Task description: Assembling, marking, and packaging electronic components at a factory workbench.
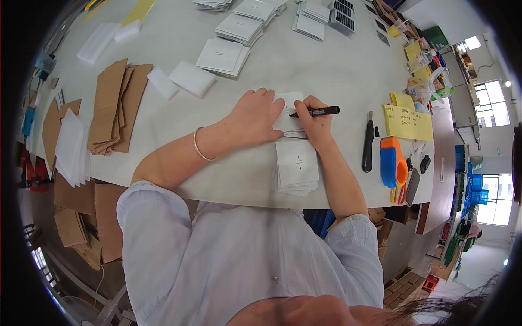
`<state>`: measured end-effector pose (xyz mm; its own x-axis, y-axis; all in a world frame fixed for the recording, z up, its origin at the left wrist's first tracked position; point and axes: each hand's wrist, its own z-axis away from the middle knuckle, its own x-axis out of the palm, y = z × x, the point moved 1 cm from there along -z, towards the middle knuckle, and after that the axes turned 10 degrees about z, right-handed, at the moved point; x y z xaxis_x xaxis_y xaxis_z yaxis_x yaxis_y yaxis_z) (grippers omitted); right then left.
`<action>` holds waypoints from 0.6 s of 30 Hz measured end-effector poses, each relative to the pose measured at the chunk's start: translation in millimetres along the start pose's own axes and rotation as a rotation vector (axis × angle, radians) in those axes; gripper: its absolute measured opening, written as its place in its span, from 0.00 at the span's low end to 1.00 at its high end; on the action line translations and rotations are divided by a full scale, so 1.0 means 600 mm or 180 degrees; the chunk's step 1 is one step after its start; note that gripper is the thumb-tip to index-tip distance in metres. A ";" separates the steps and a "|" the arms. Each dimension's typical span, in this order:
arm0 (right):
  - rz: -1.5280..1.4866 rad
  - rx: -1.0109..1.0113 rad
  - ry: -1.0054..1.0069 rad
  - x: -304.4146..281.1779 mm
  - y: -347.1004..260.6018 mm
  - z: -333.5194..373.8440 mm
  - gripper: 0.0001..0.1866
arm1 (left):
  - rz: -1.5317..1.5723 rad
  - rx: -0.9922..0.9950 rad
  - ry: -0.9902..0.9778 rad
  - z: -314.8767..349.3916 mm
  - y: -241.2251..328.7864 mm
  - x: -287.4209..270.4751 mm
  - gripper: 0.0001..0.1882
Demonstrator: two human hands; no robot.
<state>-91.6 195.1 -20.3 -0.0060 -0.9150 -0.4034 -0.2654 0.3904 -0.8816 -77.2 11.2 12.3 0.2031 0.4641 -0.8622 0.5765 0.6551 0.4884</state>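
Observation:
Between my hands lies a small stack of white paper sheets (293, 99) on the pale table. My left hand (255, 115) rests flat over the stack's left side, its fingers spread. A black marker pen (323, 111) is gripped in my right hand (316, 122), its tip down at the top sheet. Just below, nearer to me, a second pile of white sheets (297, 163) carries handwritten marks on its top sheet. My hands partly cover the stack being written on.
Cardboard pieces (111, 108) and white foam blocks (192, 79) lie to the left. Stacked white packets (223, 56) sit farther back. At right are a box cutter (368, 142), an orange and blue tape dispenser (392, 163), a yellow note (408, 122) and scissors (399, 194).

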 end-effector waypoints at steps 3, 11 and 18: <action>0.0059 0.0088 0.0028 0.001 0.002 0.000 0.13 | -0.0039 0.0012 0.0037 0.001 0.002 -0.002 0.26; -0.0367 0.0293 0.0493 -0.008 0.000 -0.002 0.14 | -0.0020 -0.0004 0.0065 0.000 0.000 0.000 0.26; -0.1415 0.0598 0.1297 -0.030 0.015 -0.019 0.14 | 0.0264 0.0424 0.0028 0.019 0.042 -0.028 0.24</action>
<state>-104.9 213.7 -18.1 -0.3106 -0.9448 0.1045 -0.1534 -0.0587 -0.9864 -56.8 13.1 37.6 0.2477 0.5188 -0.8182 0.6581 0.5297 0.5351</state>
